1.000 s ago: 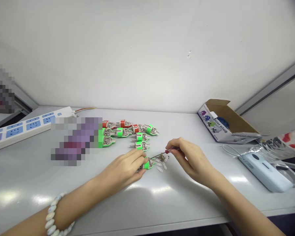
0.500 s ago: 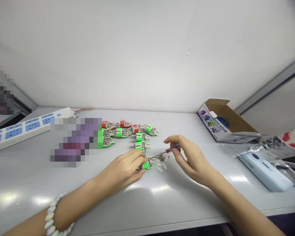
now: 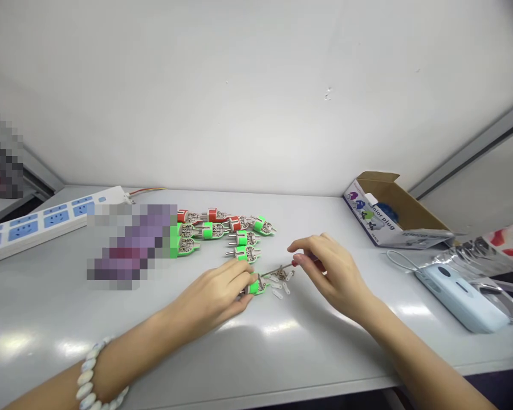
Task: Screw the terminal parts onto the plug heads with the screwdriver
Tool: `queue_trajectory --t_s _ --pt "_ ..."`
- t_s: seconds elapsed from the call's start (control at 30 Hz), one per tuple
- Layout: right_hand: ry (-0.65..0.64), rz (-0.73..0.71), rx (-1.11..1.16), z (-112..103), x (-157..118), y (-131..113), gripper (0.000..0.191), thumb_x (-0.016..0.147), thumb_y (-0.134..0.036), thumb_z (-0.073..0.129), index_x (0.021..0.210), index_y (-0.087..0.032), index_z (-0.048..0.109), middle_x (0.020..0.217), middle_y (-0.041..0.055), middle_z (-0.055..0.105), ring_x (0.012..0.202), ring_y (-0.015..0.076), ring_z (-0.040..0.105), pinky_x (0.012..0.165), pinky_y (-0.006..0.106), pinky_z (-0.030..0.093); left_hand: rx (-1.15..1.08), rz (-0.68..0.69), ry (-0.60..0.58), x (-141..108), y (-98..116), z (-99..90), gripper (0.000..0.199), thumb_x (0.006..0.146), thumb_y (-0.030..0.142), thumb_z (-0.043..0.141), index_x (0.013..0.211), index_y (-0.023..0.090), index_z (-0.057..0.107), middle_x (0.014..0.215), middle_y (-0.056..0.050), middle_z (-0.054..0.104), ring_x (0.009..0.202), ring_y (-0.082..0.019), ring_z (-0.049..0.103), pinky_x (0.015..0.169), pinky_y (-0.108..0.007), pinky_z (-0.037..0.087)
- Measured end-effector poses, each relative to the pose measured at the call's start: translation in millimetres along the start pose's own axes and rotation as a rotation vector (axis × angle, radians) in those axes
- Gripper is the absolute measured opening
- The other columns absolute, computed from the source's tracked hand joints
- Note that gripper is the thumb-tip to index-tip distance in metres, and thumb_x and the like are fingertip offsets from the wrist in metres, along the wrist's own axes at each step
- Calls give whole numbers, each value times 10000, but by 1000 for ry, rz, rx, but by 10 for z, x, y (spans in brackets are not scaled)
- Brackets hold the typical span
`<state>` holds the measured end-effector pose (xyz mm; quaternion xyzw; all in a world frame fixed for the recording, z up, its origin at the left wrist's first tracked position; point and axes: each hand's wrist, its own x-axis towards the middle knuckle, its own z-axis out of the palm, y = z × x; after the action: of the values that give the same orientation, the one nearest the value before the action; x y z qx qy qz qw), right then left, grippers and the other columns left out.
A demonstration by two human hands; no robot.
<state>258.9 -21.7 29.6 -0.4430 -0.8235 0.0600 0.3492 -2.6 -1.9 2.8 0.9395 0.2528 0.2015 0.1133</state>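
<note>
My left hand (image 3: 223, 288) pinches a green plug (image 3: 253, 286) down on the grey table, its prongs partly under the fingers. In my right hand (image 3: 331, 273) is a screwdriver (image 3: 297, 261) with a red handle, mostly covered by the fingers. Its shaft slants left and down, the tip at the inner side of the held plug. Small white strips (image 3: 277, 294) and brass-coloured screws (image 3: 282, 274) lie just right of that plug. Behind it are several opened green plugs (image 3: 212, 230) and red plugs (image 3: 237, 222) with metal parts showing.
A white power strip (image 3: 55, 219) lies at the left, beside a blurred purple patch (image 3: 141, 239). At the right are an open cardboard box (image 3: 380, 219), a light blue device (image 3: 461, 299) with a cord, and clear plastic packaging (image 3: 479, 250).
My right hand has shifted slightly to the right and its fingers now cover more of the screwdriver handle. My left hand and the plug have stayed in place.
</note>
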Motion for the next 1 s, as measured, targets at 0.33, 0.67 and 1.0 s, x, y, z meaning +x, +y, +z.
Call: queue_trajectory --t_s 0.33,0.67,1.0 --pt "-61 2 21 -31 8 -12 225 1036 -134 398 1141 -245 562 768 -6 647 681 204 548 794 406 383 13 12 13 2 8 -8 128 1013 126 473 1012 168 594 1038 -96 673 930 -238 668 774 -342 568" --pt "-102 -6 35 -48 1 16 272 1021 -103 403 1184 -264 551 821 -11 639 746 197 598 955 476 344 11 18 13 3 8 0 109 992 102 510 1023 167 592 1040 -90 667 934 -235 668 779 -329 564" --pt "-106 17 38 -77 5 -17 201 1026 -133 424 1140 -251 540 831 -3 624 802 211 589 974 475 353 12 17 -7 4 14 -4 105 986 91 510 1011 160 585 1031 -91 660 924 -243 665 773 -333 562"
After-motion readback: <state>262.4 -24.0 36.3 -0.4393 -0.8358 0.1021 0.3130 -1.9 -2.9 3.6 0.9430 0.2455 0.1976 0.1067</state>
